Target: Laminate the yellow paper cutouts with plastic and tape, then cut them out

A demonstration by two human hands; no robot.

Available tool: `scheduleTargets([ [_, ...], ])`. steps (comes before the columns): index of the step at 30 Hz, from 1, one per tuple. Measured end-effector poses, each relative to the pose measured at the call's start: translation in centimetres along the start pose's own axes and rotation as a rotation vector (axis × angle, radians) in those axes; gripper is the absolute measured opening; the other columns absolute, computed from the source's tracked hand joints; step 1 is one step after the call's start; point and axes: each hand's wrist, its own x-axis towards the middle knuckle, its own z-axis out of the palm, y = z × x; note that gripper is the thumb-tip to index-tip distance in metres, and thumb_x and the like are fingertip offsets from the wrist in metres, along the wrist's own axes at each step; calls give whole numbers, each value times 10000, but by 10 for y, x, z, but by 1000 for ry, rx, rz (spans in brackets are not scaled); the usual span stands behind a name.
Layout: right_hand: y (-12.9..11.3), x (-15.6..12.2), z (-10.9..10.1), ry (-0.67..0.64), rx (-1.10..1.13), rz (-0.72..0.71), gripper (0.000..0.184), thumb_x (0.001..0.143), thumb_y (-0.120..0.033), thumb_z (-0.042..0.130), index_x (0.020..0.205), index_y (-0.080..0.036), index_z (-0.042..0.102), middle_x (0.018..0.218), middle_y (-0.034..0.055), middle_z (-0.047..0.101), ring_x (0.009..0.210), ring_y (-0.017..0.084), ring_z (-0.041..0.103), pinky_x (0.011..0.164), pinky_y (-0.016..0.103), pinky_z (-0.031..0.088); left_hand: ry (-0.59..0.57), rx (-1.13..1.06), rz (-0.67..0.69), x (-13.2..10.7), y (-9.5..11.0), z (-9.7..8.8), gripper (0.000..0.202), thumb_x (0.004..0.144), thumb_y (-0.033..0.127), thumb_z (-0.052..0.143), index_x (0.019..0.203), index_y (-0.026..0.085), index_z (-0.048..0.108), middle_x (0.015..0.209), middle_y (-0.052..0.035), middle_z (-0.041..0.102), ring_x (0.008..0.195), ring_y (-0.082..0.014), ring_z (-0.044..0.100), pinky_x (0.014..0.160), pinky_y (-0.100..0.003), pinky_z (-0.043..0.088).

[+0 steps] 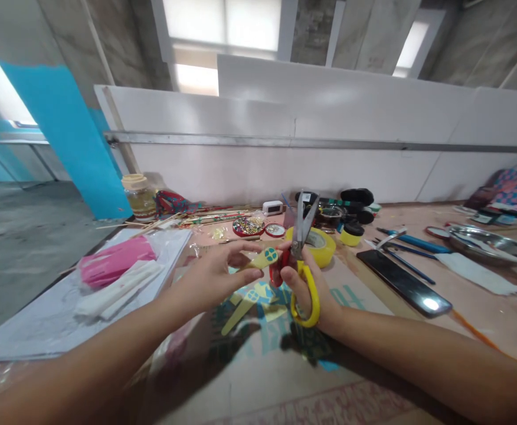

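My left hand [216, 268] pinches a small yellow paper cutout [258, 260] with a teal round pattern at its right end. Scissors [305, 233] are gripped in my right hand [323, 289]; their blades point up and stand apart. One loop of the scissors is yellow, and a red part shows by my fingers. The blades are beside the cutout, not visibly touching it. Below my hands, another yellow cutout strip [236, 314] with a teal pattern lies with yellow and teal scraps on a board [241, 378] with teal lettering.
A roll of yellow tape [327, 251] sits behind my right hand. To the right lie a black phone [400, 280], pens and a metal bowl [497, 243]. White sheets [32, 330] with a pink packet [117, 260] are at left. A dish of sequins [248, 225] stands behind.
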Motion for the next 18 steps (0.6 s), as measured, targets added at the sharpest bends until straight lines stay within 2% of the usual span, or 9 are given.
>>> scheduleTargets([
  [5, 0, 3, 3, 55, -50, 81, 301, 875, -363, 695, 1046, -269, 466, 886, -27, 506, 698, 130, 528, 648, 283, 485, -55, 209, -51, -2, -2, 3, 436, 873, 417, 612, 1249, 200, 650, 944, -54, 798, 914, -242, 726, 825, -367, 509],
  [9, 4, 2, 3, 40, -59, 44, 271, 875, -291, 661, 1058, -269, 462, 914, -21, 505, 712, 124, 517, 650, 270, 476, -19, 366, -148, 1, -8, -2, 576, 873, 530, 592, 1323, 170, 605, 941, -78, 789, 874, -273, 726, 777, -382, 507],
  [12, 6, 0, 4, 56, -127, 31, 271, 852, -255, 656, 1062, -261, 485, 931, -10, 520, 776, 141, 535, 701, 278, 493, 44, 410, -86, 2, -12, -3, 675, 840, 619, 610, 1335, 160, 583, 1071, -113, 764, 1001, -299, 705, 864, -410, 512],
  [14, 6, -1, 6, 95, -165, 6, 269, 824, -233, 657, 1040, -261, 498, 890, -15, 528, 777, 152, 547, 702, 279, 501, 35, 384, -10, 2, -11, 0, 644, 844, 616, 603, 1322, 186, 599, 1166, -113, 741, 1081, -292, 682, 919, -401, 511],
  [16, 7, -2, 8, 59, -164, 9, 281, 808, -206, 657, 1034, -266, 501, 843, -18, 550, 747, 160, 560, 690, 286, 515, 16, 360, 36, 1, -10, 3, 491, 862, 574, 583, 1197, 229, 679, 1122, -71, 760, 1056, -269, 691, 936, -375, 510],
  [18, 9, -3, 9, 38, -138, -7, 313, 788, -194, 661, 1048, -272, 505, 863, -14, 562, 792, 168, 581, 751, 304, 525, -85, 375, 34, 2, -9, 6, 382, 883, 566, 547, 956, 246, 742, 969, -34, 781, 935, -246, 713, 863, -335, 529],
])
